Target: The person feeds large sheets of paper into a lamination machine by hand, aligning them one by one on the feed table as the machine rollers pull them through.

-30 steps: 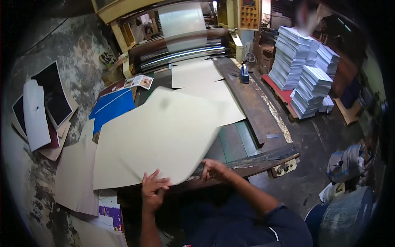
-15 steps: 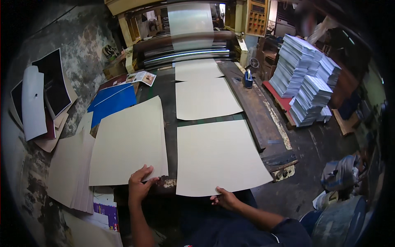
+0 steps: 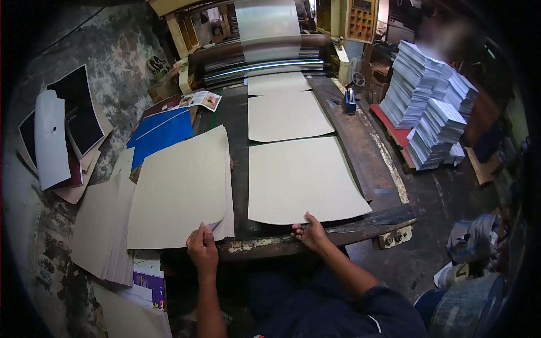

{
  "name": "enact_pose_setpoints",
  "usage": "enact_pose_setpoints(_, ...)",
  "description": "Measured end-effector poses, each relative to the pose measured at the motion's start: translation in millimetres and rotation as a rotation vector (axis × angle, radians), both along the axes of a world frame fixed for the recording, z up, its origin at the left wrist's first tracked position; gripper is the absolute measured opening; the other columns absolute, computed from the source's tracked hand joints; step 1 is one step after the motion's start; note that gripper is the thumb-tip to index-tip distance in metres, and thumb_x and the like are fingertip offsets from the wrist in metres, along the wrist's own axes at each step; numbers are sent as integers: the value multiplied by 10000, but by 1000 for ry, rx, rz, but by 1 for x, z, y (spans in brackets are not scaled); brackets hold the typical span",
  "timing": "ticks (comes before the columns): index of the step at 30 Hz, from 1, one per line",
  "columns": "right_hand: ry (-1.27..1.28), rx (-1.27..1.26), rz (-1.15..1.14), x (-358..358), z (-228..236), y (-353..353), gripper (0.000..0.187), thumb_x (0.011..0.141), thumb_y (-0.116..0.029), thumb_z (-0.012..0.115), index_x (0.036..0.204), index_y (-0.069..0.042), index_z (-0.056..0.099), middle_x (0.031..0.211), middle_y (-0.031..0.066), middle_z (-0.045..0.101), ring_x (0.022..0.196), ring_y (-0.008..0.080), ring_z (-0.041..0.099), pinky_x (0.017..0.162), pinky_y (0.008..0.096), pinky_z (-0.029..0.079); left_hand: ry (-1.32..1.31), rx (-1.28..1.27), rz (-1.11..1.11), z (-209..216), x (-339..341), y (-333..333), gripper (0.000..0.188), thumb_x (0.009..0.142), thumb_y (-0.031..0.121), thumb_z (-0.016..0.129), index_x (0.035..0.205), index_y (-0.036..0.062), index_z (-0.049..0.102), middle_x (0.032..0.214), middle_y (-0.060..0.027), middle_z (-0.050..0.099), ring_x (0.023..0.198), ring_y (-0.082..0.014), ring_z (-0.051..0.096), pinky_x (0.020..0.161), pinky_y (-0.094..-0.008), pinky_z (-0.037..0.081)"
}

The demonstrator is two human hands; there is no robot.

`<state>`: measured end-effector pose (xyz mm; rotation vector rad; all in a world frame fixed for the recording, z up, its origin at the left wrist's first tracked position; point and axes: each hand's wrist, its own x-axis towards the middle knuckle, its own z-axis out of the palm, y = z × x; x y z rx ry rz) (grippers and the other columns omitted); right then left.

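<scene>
A large cream sheet lies on the dark machine table, its near edge slightly raised. My right hand pinches that edge, thumb on top and fingers beneath. Just beyond are a second cream sheet and a third one, which reaches the shiny rollers. To the left rests a stack of cream sheets. My left hand is closed at the near right corner of its top sheet, and that corner curls upward, apart from the sheets below.
Metal strips edge the table on the right, with a blue tape dispenser there. Tall stacks of white paper stand on a red pallet beyond. Blue sheets lie behind the cream stack; more cream sheets are at its left.
My right hand has moved forward with the near sheet, narrowing the gap to the sheet ahead. The sheets ahead are farther into the rollers. My left hand has closed on the stack's corner, bending it up.
</scene>
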<state>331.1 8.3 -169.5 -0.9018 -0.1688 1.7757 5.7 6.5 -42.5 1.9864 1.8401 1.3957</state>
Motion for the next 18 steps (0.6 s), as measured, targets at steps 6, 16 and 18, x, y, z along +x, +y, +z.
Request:
enact_pose_setpoints(6, -27, 41, -108, -7, 2, 42, 497, 990, -476, 411, 1145, -8, 470, 887, 129, 611, 711, 176, 563, 773, 420, 533, 110, 35, -9, 10, -1, -3, 336, 969, 283, 566, 991, -38, 664, 896, -119, 682, 870, -250, 633, 876, -342, 439)
enact_pose_setpoints(16, -87, 7, -149, -16, 29, 43, 608, 937, -521, 498, 1323, -65, 387, 1198, 150, 564, 876, 196, 548, 820, 438, 509, -319, -82, -219, 42, 5, -23, 242, 946, 281, 609, 895, 53, 670, 899, -74, 676, 881, -216, 624, 870, -371, 425)
enact_pose_setpoints(18, -44, 259, 104, -11, 73, 19, 666, 928, -539, 498, 1406, -96, 361, 1131, 119, 608, 828, 197, 578, 796, 419, 504, -229, -51, -318, 47, 8, -32, 218, 918, 290, 643, 894, 80, 694, 970, -82, 703, 987, -258, 660, 978, -435, 400)
